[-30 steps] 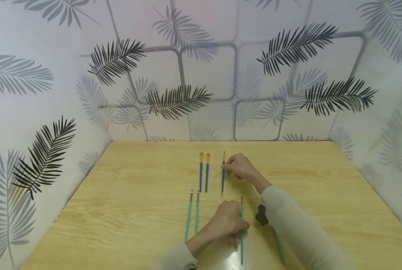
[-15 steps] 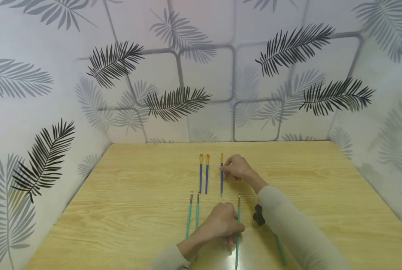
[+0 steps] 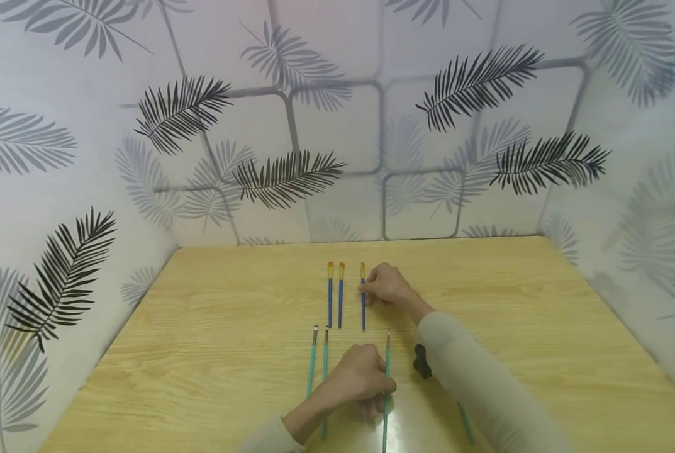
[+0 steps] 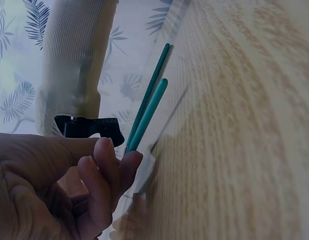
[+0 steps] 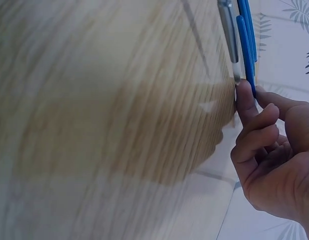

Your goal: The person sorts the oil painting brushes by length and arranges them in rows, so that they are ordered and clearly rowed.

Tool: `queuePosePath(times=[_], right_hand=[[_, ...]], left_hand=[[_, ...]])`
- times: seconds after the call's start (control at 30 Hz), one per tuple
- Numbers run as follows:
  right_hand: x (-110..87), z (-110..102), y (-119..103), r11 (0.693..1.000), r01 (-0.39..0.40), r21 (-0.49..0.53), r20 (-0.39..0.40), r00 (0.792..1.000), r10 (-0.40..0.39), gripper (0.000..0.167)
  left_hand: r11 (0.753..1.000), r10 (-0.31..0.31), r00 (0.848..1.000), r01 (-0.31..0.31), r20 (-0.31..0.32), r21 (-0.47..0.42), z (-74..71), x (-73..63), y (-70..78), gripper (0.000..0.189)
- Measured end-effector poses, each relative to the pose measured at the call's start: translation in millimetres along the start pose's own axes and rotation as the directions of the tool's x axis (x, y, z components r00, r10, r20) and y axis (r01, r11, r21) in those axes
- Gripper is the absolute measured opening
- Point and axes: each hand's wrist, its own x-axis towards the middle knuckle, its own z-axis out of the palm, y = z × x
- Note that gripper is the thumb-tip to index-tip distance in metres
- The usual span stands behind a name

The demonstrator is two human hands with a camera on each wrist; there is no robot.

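Observation:
In the head view my left hand (image 3: 360,375) pinches a teal-handled paintbrush (image 3: 387,358), which points away from me at the front of the table. Farther back, my right hand (image 3: 390,285) holds a blue-handled paintbrush (image 3: 363,308) between thumb and fingertips, bristles to the far side. Left of it lie two more blue paintbrushes (image 3: 329,302). Two teal paintbrushes (image 3: 311,365) lie left of my left hand, one partly behind the wrist. The right wrist view has the held blue handle (image 5: 246,50) beside a silver ferrule with a pale tip (image 5: 228,30).
Another teal brush (image 3: 465,421) lies at the front right, partly hidden by my right sleeve (image 3: 479,377). A black device (image 3: 422,361) is at that sleeve. The wood-grain table (image 3: 212,327) ends at a leaf-patterned wall (image 3: 343,207).
Both hands have shifted left with their brushes, bringing the blue one nearer the blue pair and the teal one nearer the teal pair. The head view has also shifted slightly.

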Motion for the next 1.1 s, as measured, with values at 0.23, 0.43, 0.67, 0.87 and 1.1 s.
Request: queuePosePath(times=[0.23, 0.43, 0.67, 0.87, 1.1], right_hand=[[4.5, 5.8, -3.3, 1.000, -0.008, -0.019, 0.002, 1.000, 0.008, 0.032], [7.8, 8.4, -7.3, 0.998, -0.024, -0.056, -0.020, 1.000, 0.023, 0.036], [10.0, 11.4, -11.1, 0.995, -0.040, -0.096, -0.029, 0.999, 0.037, 0.041], [10.3, 13.0, -17.1, 0.979, -0.086, -0.184, -0.079, 0.994, 0.073, 0.036], [10.8, 16.2, -20.2, 0.973, -0.118, -0.198, -0.086, 0.991, 0.103, 0.032]], left_hand=[[0.999, -0.033, 0.999, 0.033, 0.000, -0.006, -1.8, -2.0, -1.2, 0.029], [0.999, -0.045, 0.999, 0.045, 0.004, -0.017, -3.7, -3.8, -3.1, 0.024], [0.998, -0.048, 0.999, 0.048, 0.003, -0.033, -4.6, -6.9, -6.3, 0.025], [0.998, -0.049, 0.999, 0.049, 0.000, -0.027, -5.9, -7.4, -5.4, 0.023], [0.996, -0.082, 0.997, 0.081, -0.007, -0.019, -7.7, -10.9, -6.3, 0.017]])
